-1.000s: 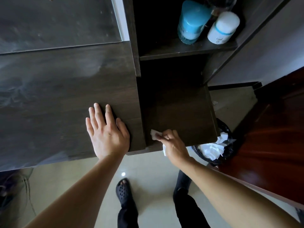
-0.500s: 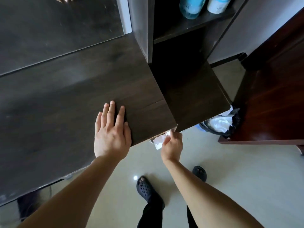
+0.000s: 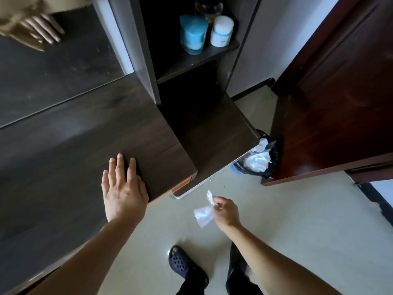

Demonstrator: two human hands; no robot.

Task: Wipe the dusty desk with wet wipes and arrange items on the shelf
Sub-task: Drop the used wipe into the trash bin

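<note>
Left hand [image 3: 123, 192] lies flat, fingers straight, on the dark wood desk [image 3: 70, 158] near its front corner. Right hand [image 3: 225, 211] hangs over the pale floor [image 3: 297, 220], clear of the desk edge, fingertips pinching a crumpled white wet wipe [image 3: 205, 211]. Shelf [image 3: 197, 58] beside the desk: blue bottle [image 3: 193, 35] and white bottle [image 3: 221, 31] upright, just beside each other; black-lined bin [image 3: 259, 158] of white wipes stands below.

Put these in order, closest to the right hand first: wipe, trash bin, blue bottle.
1. wipe, pinched in the right hand itself.
2. trash bin, on the floor, up and to the right.
3. blue bottle, high on the shelf.
</note>
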